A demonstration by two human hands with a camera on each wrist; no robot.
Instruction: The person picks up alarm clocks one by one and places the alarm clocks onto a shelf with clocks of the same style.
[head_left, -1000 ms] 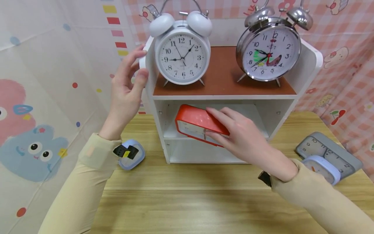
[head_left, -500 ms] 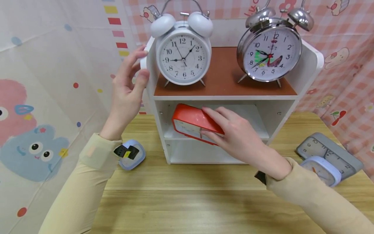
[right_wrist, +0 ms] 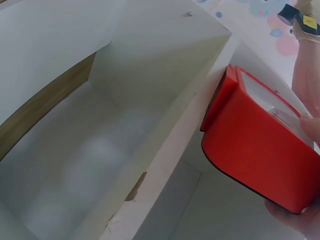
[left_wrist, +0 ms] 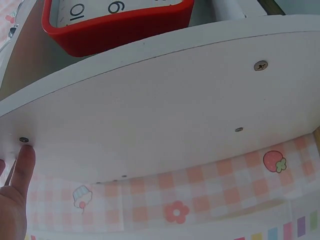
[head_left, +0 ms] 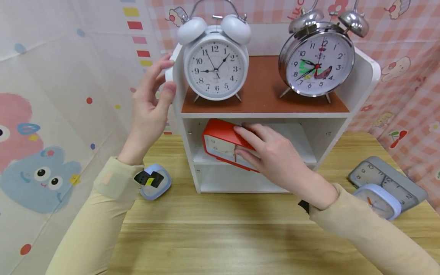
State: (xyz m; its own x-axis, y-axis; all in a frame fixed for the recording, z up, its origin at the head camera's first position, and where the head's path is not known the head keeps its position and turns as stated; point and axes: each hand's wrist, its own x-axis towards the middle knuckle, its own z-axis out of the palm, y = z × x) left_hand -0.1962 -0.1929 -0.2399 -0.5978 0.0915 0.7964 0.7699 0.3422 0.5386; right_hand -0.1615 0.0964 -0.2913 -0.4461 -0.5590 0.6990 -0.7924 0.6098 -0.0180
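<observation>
One red clock (head_left: 220, 131) in right hand (head_left: 278, 154) (pinched) — left hand (head_left: 149, 101), loose, at one shelf (head_left: 264, 114) — two bell clocks (head_left: 216, 70) above

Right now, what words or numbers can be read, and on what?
"1" to "12": white clock.
"1" to "11": silver clock; "12" partly covered.
"8" to "12", "1" to "3": grey clock.
"10", "9": red clock.
Perhaps "luc", cut off: wall cloth.
Too small or blurred: blue clocks, dial print, yellow wrist label.

Lower compartment (head_left: 237, 181) free — red clock (head_left: 223, 142) above
</observation>
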